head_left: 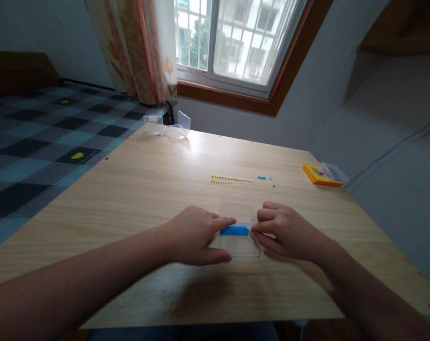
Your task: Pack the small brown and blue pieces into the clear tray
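A clear square plate (240, 246) lies on the wooden table (147, 189) near its front edge, with a short row of blue beads (234, 230) across it. My left hand (196, 235) rests at the plate's left side, index finger stretched toward the blue row and thumb along the plate's lower edge. My right hand (286, 230) sits at the plate's right side, fingers curled and pinched together at the right end of the blue row. Whether a bead is between its fingertips is too small to see.
Farther back lie a line of yellow beads (231, 180) and a few loose blue beads (261, 178). An orange box (321, 174) with a clear lid sits at the right edge. Open clear plastic containers (167, 127) stand at the far left corner. A checked bed lies left.
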Demonstrator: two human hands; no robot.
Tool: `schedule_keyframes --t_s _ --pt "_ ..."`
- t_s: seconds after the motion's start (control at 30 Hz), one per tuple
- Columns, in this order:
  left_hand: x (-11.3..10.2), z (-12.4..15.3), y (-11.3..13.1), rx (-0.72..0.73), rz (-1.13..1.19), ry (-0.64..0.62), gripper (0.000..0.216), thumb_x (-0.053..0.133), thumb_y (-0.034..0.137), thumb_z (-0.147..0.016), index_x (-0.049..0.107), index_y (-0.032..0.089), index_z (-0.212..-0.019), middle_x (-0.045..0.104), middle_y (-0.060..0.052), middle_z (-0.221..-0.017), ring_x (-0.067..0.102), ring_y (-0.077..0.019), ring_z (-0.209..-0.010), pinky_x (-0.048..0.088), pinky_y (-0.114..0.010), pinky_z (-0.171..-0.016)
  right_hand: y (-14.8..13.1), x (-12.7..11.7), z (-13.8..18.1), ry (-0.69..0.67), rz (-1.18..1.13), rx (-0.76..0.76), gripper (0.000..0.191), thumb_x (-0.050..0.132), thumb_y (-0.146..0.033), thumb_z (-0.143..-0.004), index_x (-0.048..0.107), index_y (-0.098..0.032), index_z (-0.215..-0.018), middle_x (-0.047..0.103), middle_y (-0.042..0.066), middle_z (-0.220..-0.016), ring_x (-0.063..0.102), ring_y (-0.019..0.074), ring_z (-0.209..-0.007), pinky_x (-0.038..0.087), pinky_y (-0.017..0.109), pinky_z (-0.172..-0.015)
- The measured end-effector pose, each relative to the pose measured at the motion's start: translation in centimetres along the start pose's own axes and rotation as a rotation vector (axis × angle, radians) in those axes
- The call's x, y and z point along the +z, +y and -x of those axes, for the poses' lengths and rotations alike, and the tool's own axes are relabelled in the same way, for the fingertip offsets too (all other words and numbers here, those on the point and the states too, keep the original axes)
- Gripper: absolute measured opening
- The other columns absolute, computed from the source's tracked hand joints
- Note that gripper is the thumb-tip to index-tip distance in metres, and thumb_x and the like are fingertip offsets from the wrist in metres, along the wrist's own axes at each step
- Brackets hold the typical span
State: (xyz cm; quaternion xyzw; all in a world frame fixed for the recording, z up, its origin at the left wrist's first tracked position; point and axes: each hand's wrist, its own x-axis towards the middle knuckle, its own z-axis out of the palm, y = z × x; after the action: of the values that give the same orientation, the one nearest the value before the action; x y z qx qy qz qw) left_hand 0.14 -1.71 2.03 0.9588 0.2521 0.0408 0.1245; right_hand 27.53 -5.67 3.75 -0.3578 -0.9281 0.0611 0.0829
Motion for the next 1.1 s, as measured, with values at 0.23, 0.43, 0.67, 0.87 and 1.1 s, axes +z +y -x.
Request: schedule_keyframes --t_s 0.23,0.43,0.67,0.87,1.1 --pt "-0.05 0.0 0.02 -0.001 0.002 0.006 0.074 0.07 0.063 -0.086 0.059 0.019 -0.145 0.079 -0.008 -0.096 0.076 -0.029 -0.077 0.053 -0.035 -0.064 -0.08 0.19 -0.12 -0.031 -0.016 0.033 0.024 0.059 -0.019 -0.097 0.071 -0.019 -0.075 0.061 0.003 -0.073 0.049 0.0175 -0.074 0.033 0.033 -0.068" --pt "-0.03 -0.03 0.03 -0.007 -0.007 -0.002 0.075 0.07 0.063 -0.086 0.059 0.02 -0.145 0.08 -0.007 -0.097 0.076 -0.0291 -0.078 0.053 -0.035 -0.065 -0.16 -0.02 -0.02 -0.032 -0.043 0.033 0.024 0.058 -0.018 -0.096 0.071 -0.019 -0.076 0.061 0.003 -0.073 0.05 0.0175 -0.074 0.033 0.033 -0.068" --pt "0.13 0.0 -0.16 0.011 -0.001 0.015 0.074 0.069 0.063 -0.086 0.059 0.019 -0.145 0.08 -0.008 -0.099 0.076 -0.029 -0.077 0.053 -0.036 -0.064 -0.01 -0.18 0.03 -0.067 -0.136 -0.007 0.02 0.06 -0.016 -0.092 0.07 -0.019 -0.076 0.058 0.001 -0.072 0.05 0.0164 -0.074 0.035 0.032 -0.07" --pt "0.08 -0.03 -0.06 -0.004 0.001 0.008 0.075 0.07 0.064 -0.085 0.059 0.02 -0.145 0.079 -0.008 -0.098 0.076 -0.0295 -0.079 0.053 -0.036 -0.065 -0.04 0.07 -0.1 -0.081 -0.129 -0.02 0.024 0.058 -0.017 -0.094 0.065 -0.019 -0.071 0.056 0.001 -0.072 0.048 0.0157 -0.073 0.034 0.031 -0.069" --pt "-0.02 -0.02 0.01 0.008 0.004 0.015 0.074 0.069 0.063 -0.087 0.059 0.018 -0.145 0.079 -0.008 -0.096 0.075 -0.029 -0.077 0.053 -0.035 -0.065 0.0 0.2 -0.22 -0.075 -0.118 -0.015 0.023 0.057 -0.016 -0.094 0.065 -0.019 -0.072 0.056 0.001 -0.073 0.048 0.0155 -0.072 0.034 0.032 -0.068"
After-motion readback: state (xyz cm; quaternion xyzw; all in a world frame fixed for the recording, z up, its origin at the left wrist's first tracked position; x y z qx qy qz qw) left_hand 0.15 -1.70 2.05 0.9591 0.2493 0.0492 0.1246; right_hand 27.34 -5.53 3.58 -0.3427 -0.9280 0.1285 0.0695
